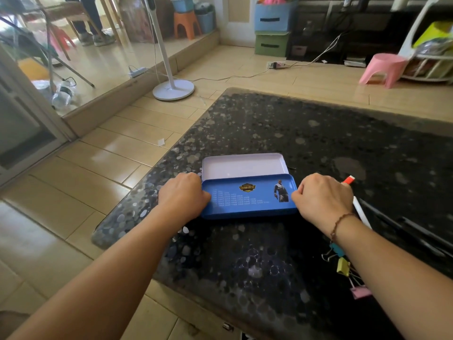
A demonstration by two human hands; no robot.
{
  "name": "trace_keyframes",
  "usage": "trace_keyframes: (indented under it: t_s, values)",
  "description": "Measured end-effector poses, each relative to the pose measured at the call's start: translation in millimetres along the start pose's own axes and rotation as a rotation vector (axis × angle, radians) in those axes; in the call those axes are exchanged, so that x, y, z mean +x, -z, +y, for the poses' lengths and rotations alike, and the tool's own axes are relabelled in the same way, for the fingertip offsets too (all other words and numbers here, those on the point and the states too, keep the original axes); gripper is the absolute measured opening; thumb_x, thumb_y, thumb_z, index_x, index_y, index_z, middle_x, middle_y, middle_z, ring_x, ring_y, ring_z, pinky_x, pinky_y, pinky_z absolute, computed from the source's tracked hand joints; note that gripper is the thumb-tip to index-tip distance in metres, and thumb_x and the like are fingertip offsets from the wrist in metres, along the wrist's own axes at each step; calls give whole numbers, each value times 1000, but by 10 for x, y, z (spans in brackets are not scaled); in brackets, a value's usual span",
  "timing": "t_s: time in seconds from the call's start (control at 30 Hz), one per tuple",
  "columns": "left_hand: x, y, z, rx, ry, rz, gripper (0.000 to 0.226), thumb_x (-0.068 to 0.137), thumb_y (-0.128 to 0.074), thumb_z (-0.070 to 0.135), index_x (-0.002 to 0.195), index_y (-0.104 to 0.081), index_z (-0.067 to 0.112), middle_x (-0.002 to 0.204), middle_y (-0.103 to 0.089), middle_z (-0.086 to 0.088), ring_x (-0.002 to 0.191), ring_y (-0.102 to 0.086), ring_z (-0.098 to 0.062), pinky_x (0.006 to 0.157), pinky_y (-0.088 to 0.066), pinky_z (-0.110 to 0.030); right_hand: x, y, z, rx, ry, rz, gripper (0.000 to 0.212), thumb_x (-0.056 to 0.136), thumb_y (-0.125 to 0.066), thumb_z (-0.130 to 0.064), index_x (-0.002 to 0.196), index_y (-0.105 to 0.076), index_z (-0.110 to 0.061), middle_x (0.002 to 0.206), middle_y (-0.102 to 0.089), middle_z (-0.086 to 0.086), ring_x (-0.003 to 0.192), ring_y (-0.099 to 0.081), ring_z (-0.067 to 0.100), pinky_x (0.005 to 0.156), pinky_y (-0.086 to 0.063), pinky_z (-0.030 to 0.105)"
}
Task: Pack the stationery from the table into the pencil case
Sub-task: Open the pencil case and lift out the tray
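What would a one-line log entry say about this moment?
stage: opening pencil case | left hand: grips left end | right hand: grips right end | lid: part open | pen, clips: on table

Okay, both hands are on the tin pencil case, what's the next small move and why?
Probably let go with the right hand and pick up the white pen beside it: the pencil case lies open with its white half showing nothing inside, and the binder clips also wait on the table.

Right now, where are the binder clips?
In the head view, the binder clips lie on the table at the lower right, beside the right forearm, nearer the camera than the pencil case.
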State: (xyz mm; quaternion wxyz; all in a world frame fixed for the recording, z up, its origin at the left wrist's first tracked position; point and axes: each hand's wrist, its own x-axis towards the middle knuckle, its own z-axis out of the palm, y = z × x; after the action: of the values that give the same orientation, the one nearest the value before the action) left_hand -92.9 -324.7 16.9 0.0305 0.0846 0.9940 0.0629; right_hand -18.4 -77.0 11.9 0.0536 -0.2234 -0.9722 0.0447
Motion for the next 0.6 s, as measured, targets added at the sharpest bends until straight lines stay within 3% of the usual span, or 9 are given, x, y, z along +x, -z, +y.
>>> trace_keyframes:
  t_s: [0.17,0.27,0.4,0.5,0.6]
  values:
    - [-123,225,107,222,-87,100,28,82,-49,31,59,-44,17,59,-49,1,50,-47,-17,44,-31,-24,-48,143,70,9,17,49,24,82,-54,-36,65,-63,-22,62,-57,-4,62,-52,16,60,-35,31]
    - [-361,318,20,128,-108,-5,34,79,-50,36,53,-45,15,52,-46,1,46,-45,-19,46,-39,-23,-311,282,234,59,17,19,24,78,-52,-41,63,-64,-26,58,-54,-8,59,-50,16,57,-38,30]
    - [-810,177,-159,52,-151,-170,39,77,-50,42,50,-43,14,46,-41,3,45,-42,-19,46,-38,-22,-864,208,435,68,96,73,21,75,-57,-46,59,-61,-33,52,-40,-14,64,-37,13,61,-32,29]
    - [-914,23,-182,65,-135,-251,40,79,-51,41,51,-41,15,50,-41,1,48,-40,-20,47,-36,-24,-991,37,482,7,164,41,23,77,-57,-49,60,-53,-35,59,-43,-13,69,-35,11,65,-29,30]
    - [-877,-62,-160,71,-113,-257,40,82,-51,39,53,-40,14,53,-43,0,50,-41,-20,47,-37,-25,-951,-49,481,-4,195,40,19,79,-58,-48,66,-56,-34,67,-47,-12,74,-39,14,65,-28,31]
